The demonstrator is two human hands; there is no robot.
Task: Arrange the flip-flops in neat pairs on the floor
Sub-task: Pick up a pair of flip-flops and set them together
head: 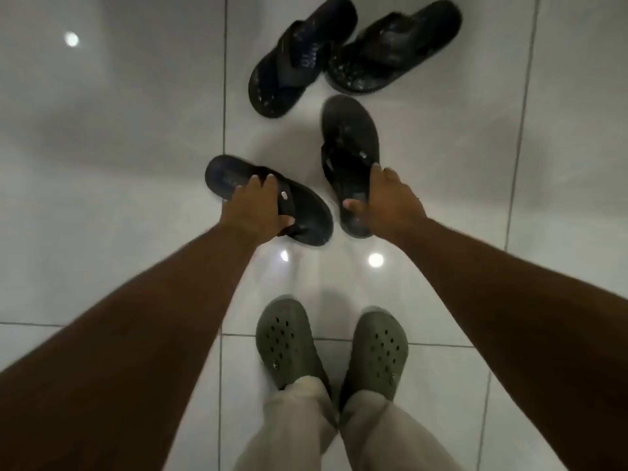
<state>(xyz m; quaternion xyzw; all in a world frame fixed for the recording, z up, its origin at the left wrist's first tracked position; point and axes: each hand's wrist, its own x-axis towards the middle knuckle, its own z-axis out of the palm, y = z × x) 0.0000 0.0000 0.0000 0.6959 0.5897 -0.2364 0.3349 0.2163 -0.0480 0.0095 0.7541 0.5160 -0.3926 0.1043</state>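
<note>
Two dark flip-flops lie in front of me on the white tiled floor. My left hand grips the left flip-flop, which lies slanted with one end toward the upper left. My right hand grips the right flip-flop, which points roughly straight away from me. The near ends of the two almost meet. Farther away lies a second pair of black patterned flip-flops, one on the left and one on the right, splayed apart in a V with their near ends close together.
My own feet in green perforated clogs and light trousers stand just below the hands. The glossy white tile floor with dark grout lines spreads on all sides and shows bright light reflections.
</note>
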